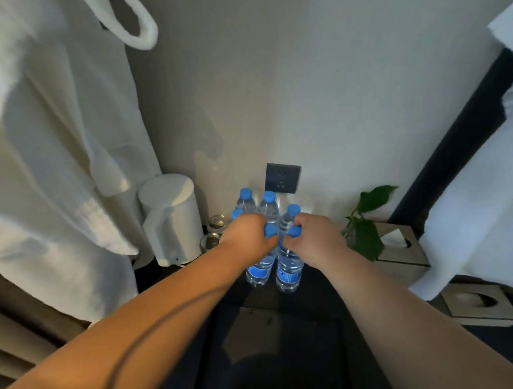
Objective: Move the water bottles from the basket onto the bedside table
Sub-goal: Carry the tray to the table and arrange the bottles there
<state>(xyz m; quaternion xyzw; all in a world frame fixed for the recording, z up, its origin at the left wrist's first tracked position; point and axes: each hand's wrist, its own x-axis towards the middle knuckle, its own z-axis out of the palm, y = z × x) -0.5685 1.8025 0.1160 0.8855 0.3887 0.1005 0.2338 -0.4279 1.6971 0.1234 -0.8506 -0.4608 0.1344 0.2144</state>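
Observation:
Several clear water bottles with blue caps stand upright on the dark bedside table [318,291], close to the wall. My left hand [248,233] grips the neck of the front left bottle [258,269] just under its cap. My right hand [315,238] grips the neck of the front right bottle [288,271]. Both front bottles rest with their bases on the table top. Behind them stand more bottles [269,205], partly hidden by my hands. No basket is in view.
A white kettle [172,219] and two glasses [216,223] stand left of the bottles. A small green plant [364,228] and a tissue box [402,245] are to the right. A white bathrobe [48,139] hangs at left; the bed [490,178] is at right. A wall socket [281,178] sits behind.

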